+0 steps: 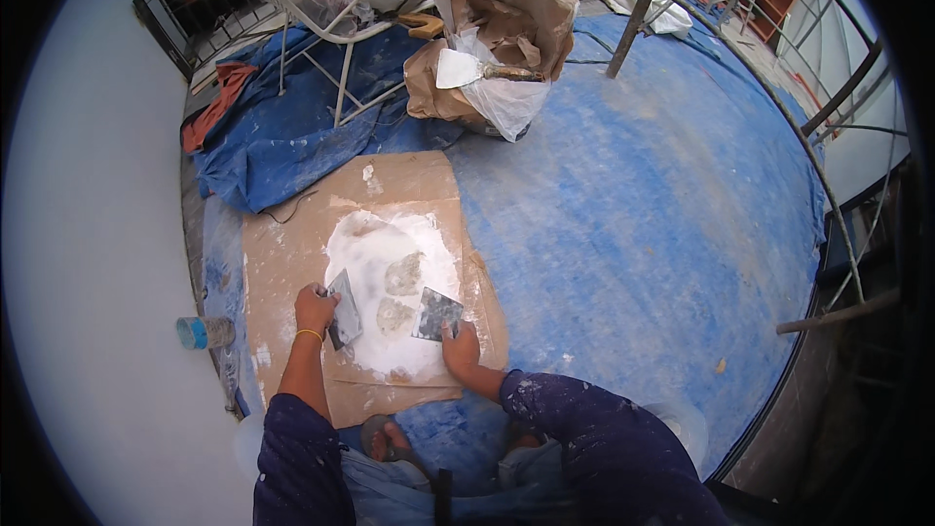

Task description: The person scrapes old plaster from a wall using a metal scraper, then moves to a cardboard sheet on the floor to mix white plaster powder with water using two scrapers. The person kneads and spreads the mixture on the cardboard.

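Both sides of the white powder [390, 240]: left hand [316, 310] gripping a tilted scraper [344, 309], right hand [462, 347] gripping a dark scraper [435, 313]; hard sideways pushing could spill powder off the cardboard [280, 278].

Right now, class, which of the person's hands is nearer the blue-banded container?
Left. The left hand is right of the blue-banded container, beside the white powder; the right hand is farther right, across that powder.

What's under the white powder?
Brown cardboard shows around the white powder, with blue tarp beyond the cardboard's right edge. What lies directly beneath the powder is covered.
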Motion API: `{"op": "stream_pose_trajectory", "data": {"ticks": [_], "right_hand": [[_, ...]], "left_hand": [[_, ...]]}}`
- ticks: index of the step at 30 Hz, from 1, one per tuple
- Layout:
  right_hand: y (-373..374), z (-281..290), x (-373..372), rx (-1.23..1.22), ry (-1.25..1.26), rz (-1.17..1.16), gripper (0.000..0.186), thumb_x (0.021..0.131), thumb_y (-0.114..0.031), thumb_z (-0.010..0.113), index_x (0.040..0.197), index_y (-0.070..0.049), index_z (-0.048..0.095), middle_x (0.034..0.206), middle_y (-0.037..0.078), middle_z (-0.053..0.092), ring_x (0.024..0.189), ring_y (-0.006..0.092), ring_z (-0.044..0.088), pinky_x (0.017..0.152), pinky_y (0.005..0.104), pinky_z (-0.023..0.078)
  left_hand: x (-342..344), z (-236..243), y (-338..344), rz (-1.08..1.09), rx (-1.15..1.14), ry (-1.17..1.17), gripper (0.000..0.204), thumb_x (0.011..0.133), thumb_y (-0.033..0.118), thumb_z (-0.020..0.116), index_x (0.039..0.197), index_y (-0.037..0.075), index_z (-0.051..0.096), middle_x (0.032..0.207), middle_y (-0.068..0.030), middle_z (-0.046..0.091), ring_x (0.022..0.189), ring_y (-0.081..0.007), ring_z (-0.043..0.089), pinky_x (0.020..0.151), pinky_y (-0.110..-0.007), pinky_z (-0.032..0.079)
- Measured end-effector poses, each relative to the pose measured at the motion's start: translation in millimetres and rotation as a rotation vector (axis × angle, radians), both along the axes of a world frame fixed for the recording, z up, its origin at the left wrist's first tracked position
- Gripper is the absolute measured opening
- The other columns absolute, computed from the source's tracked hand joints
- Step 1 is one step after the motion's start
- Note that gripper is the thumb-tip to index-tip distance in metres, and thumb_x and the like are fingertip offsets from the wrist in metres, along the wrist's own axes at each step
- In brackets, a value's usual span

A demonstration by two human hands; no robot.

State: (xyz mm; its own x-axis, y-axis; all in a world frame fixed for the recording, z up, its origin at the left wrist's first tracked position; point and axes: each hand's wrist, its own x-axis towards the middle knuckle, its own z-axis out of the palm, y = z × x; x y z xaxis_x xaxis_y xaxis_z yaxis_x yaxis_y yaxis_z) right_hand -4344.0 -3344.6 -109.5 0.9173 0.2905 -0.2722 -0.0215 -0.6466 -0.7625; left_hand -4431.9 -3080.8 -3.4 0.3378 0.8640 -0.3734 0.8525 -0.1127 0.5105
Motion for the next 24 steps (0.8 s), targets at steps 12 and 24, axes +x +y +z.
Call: {"op": "stream_pose_trajectory", "data": {"ticks": [12, 24], "right_hand": [[17.8, -30.3, 29.8, -0.244, 0.515, 0.739, 0.04, 0.092, -0.035, 0.066, 0.092, 0.006, 0.068, 0.074, 0.02, 0.07, 0.064, 0.0309, 0.07, 0.066, 0.0398, 0.055], [82.1, -46.3, 52.2, -0.277, 0.232, 0.776, 0.039, 0.075, -0.028, 0.081, 0.098, -0.002, 0.065, 0.094, 0.017, 0.071, 0.09, 0.0292, 0.068, 0.081, 0.0377, 0.051]], "left_hand": [[-20.4, 163.7, 75.6, -0.011, 0.531, -0.512, 0.032, 0.088, 0.025, 0.073, 0.101, -0.004, 0.068, 0.077, -0.0075, 0.066, 0.068, -0.0103, 0.059, 0.065, -0.025, 0.047], [-60.7, 144.9, 131.9, 0.261, 0.016, -0.973, 0.06, 0.08, 0.024, 0.083, 0.12, -0.013, 0.06, 0.1, -0.0187, 0.072, 0.089, -0.0219, 0.073, 0.085, -0.03, 0.056]]}}
